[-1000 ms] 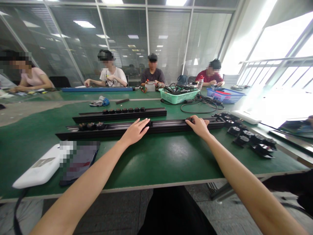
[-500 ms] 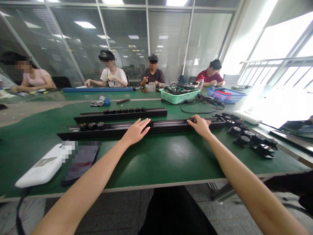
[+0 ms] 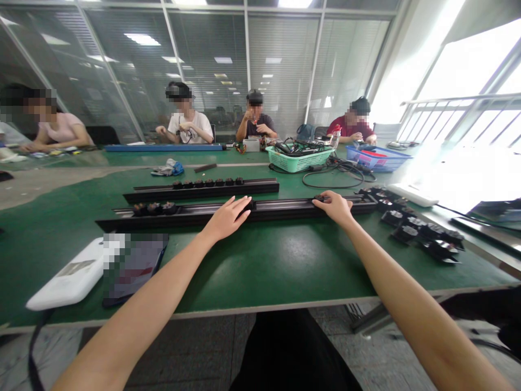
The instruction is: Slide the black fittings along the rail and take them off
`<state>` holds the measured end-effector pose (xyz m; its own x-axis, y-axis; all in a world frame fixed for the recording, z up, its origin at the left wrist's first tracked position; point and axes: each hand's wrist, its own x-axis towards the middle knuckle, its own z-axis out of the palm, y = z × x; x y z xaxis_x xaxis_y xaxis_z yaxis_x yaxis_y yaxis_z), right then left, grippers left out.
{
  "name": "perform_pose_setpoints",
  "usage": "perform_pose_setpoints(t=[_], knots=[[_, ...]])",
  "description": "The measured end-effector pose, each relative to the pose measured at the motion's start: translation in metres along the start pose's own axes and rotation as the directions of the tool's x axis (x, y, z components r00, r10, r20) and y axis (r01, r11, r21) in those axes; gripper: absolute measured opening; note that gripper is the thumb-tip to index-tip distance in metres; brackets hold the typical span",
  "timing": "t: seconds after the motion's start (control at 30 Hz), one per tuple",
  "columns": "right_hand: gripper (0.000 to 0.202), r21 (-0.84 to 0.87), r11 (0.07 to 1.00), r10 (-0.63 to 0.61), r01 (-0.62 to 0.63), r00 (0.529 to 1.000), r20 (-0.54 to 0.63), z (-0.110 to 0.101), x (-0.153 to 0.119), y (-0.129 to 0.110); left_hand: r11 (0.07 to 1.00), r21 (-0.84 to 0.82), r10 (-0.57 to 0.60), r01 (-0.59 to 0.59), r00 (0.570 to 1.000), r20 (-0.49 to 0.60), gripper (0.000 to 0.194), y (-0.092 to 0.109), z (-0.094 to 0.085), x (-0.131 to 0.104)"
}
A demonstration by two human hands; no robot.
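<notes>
A long black track (image 3: 285, 213) with a pale metal channel lies across the table before me. My left hand (image 3: 227, 218) rests on its middle, fingers stretched out flat beside and partly over a small black module (image 3: 251, 206). Farther right, my right hand (image 3: 336, 207) pinches another black module (image 3: 318, 200) seated in the track; its fingers hide much of that piece. Several round-topped black modules (image 3: 153, 209) sit in the track's left end. Behind lies a second black track (image 3: 203, 193) holding a row of similar pieces.
Loose black modules (image 3: 411, 229) are heaped at the right. A white device (image 3: 67, 277) and a dark phone (image 3: 136, 271) lie front left. Behind the tracks are a green basket (image 3: 299, 162) of cables, a blue basket (image 3: 378, 161) and a glove (image 3: 167, 168). Several co-workers sit opposite.
My hands and the tracks stay nearly in place, apart from a slight shift of the view. Across the table, a co-worker in dark clothes has raised a hand toward the head.
</notes>
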<state>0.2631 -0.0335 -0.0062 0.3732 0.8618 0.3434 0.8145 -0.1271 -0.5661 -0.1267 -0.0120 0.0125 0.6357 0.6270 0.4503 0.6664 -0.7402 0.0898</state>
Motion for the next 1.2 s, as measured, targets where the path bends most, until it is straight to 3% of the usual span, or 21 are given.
perform_pose_setpoints(t=[1.2], knots=[[0.038,-0.085,0.996,-0.027,0.023,0.998,-0.049,-0.0022,-0.0002,0.0049,1.0,-0.006,-0.023,0.023,1.0,0.015,0.065,0.0032,-0.0023,-0.0006]])
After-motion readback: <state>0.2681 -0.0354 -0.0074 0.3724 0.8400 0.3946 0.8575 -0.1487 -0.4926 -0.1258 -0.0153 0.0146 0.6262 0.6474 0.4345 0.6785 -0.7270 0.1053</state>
